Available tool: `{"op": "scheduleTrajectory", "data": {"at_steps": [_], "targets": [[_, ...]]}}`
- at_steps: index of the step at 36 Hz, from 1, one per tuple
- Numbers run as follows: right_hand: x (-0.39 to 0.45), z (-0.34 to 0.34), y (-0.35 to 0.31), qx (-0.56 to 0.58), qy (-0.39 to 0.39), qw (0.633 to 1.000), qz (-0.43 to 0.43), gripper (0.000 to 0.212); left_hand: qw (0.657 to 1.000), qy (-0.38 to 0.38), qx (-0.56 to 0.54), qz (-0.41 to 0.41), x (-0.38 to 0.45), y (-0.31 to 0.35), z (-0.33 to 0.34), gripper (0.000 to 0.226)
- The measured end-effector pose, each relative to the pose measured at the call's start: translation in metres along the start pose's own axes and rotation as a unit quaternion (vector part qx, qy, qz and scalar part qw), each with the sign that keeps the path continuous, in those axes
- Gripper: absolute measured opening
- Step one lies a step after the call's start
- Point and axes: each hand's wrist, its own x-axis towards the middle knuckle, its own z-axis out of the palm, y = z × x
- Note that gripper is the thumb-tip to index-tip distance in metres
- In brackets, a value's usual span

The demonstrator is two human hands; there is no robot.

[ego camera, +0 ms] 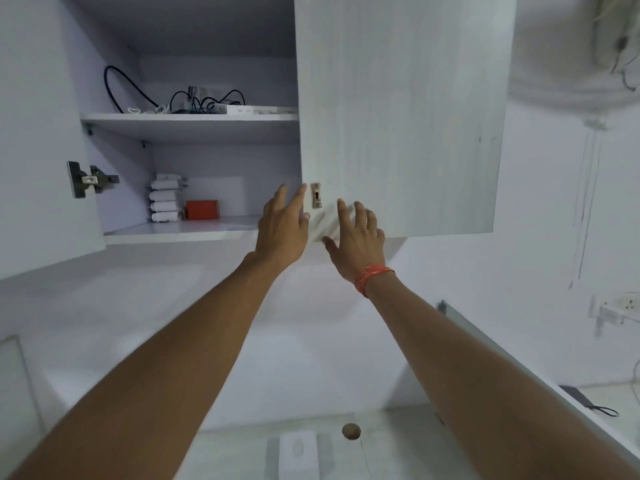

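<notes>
Both arms reach up to a wall cabinet. A white object (325, 223) sits between the two hands, in front of the lower left corner of the closed cabinet door (398, 116) and just below the keyhole plate (316, 195). It is blurred, perhaps a folded cloth or a small packet, and I cannot tell which. Its long axis seems to slant from lower left to upper right.

The right hand (358, 244) is laid on the white object. Its fingers are spread and almost straight, and its thumb stretches out beneath. This hand has a red wristband (372, 277) at the wrist. The left hand (282, 230) holds nothing. Its fingers are straight and slightly apart, with the tips at the door's free vertical edge, touching the object's left side or just beside it.

The coming move likely turns on the open compartment, which lies up and to the left of the object, past that door edge. The lower shelf (180, 230) there carries a stack of white cylinders (165, 202) and an orange box (202, 209) at the back. The left hand is nearer the opening, and the right hand has the contact. If the object is to go in, it must travel leftward round the edge and then inward. Black cables (204, 100) lie on the upper shelf, and the left door (41, 133) stands swung wide.
</notes>
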Motion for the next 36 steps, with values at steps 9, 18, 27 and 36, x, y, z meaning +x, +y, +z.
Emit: {"op": "scheduleTrajectory", "data": {"at_steps": [9,18,27,36], "targets": [[-0.066,-0.027,-0.07,0.216,-0.011,0.972,-0.089,0.063,0.989,0.103,-0.043,-0.094,-0.118,-0.036,-0.119,0.059],[-0.154,-0.046,-0.258,0.403,-0.048,0.887,-0.222,0.063,0.952,0.279,0.119,-0.044,-0.202,-0.047,-0.29,0.048],[-0.193,-0.08,-0.401,0.428,-0.036,0.852,-0.3,0.058,0.866,0.417,0.103,-0.254,-0.238,-0.093,-0.43,0.041],[-0.189,-0.061,-0.438,0.399,-0.042,0.879,-0.256,0.044,0.893,0.229,-0.152,-0.358,-0.236,-0.148,-0.431,0.04]]}}
